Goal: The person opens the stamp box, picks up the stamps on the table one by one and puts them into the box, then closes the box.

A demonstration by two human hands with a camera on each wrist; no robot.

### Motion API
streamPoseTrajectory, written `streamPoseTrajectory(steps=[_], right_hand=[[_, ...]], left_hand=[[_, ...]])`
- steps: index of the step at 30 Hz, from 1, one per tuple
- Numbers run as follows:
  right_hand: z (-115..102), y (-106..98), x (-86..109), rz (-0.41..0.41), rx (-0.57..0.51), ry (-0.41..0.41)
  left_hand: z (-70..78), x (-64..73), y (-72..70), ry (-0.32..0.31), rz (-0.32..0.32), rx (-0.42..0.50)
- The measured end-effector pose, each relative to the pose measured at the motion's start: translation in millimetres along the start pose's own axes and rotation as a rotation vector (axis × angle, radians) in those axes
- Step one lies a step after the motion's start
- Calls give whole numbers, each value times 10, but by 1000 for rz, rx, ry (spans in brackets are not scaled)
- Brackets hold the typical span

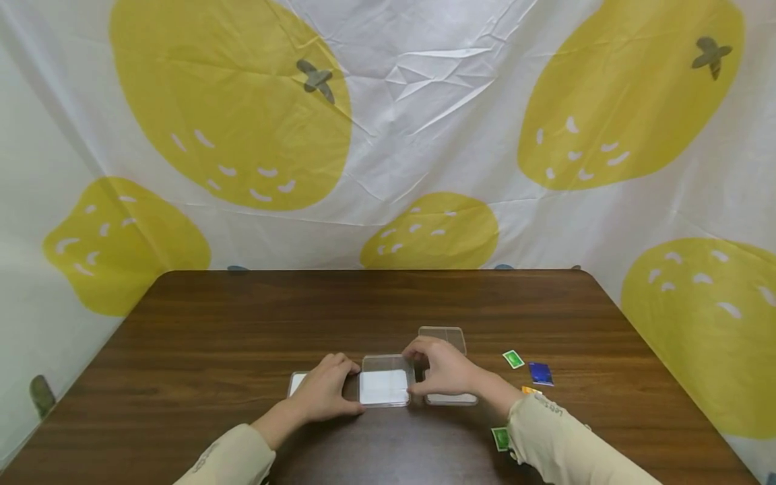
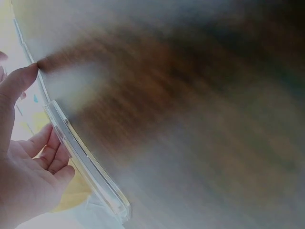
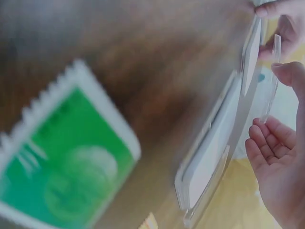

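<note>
A clear plastic case [image 1: 384, 389] with a white inside lies in the middle of the table. My left hand [image 1: 324, 389] grips its left side, thumb by the front corner and fingers by the back one. The case's clear lid [image 3: 272, 90] stands raised, pinched at its right edge by the thumb and fingers of my right hand [image 1: 447, 368]. Partly hidden under my left hand is another white-filled case [image 2: 86, 162]. Beyond my right hand a third case [image 3: 212, 143] lies with its clear lid [image 1: 442, 332] up.
Small stamp-like cards with serrated edges lie to the right: a green card [image 1: 512, 359], a blue one [image 1: 541, 374], an orange one [image 1: 531, 390] partly behind my sleeve, and another green card [image 1: 500, 439] near it. A lemon-print curtain [image 1: 424, 155] hangs behind the brown table [image 1: 242, 316].
</note>
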State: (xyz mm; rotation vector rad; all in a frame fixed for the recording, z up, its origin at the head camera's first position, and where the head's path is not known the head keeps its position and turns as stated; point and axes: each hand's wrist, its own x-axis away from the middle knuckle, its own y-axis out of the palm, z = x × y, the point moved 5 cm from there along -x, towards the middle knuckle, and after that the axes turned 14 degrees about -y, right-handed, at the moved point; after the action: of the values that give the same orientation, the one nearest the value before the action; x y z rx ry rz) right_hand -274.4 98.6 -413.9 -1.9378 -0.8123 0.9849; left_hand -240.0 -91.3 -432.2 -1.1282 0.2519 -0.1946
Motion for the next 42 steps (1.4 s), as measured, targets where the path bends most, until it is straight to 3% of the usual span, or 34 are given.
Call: streamPoseTrajectory(steps=[8,20,42], right_hand=[[122,-74,-121,-2,38,-52],[443,2,-282,-51,63,74],[531,77,-377,-83,54,127]], left_hand=[[4,0,-4,-2,-8,7],[-7,-4,5,-18,-41,17],[-1,-13,9,-1,-32,14]])
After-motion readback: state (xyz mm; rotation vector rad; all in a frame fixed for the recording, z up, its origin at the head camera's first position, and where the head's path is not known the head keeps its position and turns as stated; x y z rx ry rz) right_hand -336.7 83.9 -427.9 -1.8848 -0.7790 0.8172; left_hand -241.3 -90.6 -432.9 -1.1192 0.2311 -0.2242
